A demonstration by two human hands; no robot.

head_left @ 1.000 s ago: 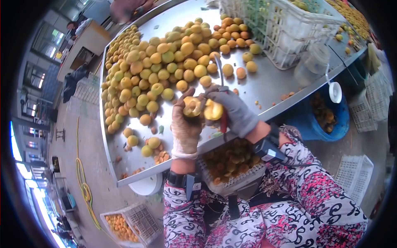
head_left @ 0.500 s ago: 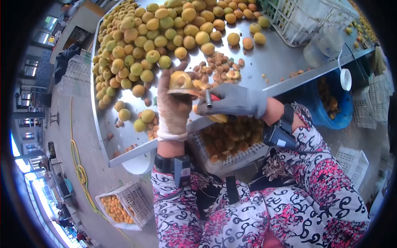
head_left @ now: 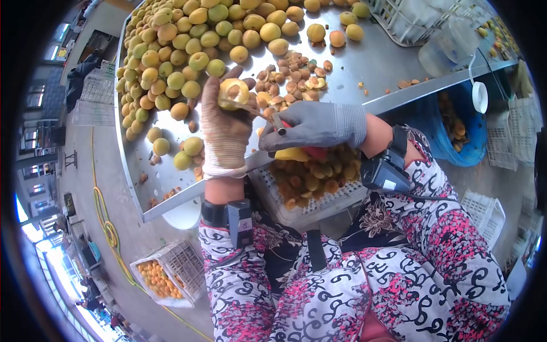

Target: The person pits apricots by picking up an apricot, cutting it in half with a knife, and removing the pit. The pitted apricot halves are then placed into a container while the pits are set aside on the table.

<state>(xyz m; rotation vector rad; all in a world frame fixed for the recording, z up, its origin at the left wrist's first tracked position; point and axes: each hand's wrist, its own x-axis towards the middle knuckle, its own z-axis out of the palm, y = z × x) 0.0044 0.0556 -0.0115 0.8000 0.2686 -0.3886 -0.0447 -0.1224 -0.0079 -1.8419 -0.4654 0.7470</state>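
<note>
left hand [head_left: 225, 134]: grip closed round half apricot [head_left: 233, 93], held above surface [head_left: 376, 65]. right hand [head_left: 310, 125]: grip closed on knife [head_left: 277, 122], other half [head_left: 292, 154] tucked under palm, over crate [head_left: 302, 208]. step, judged: pitting. next calls for blade tip under the stone.

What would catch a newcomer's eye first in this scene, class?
The big heap of yellow fruit spread over the metal table at the top. Just below it, the left hand holds up a halved fruit, while the grey-gloved right hand grips a red-handled knife above a white crate of cut halves.
</note>
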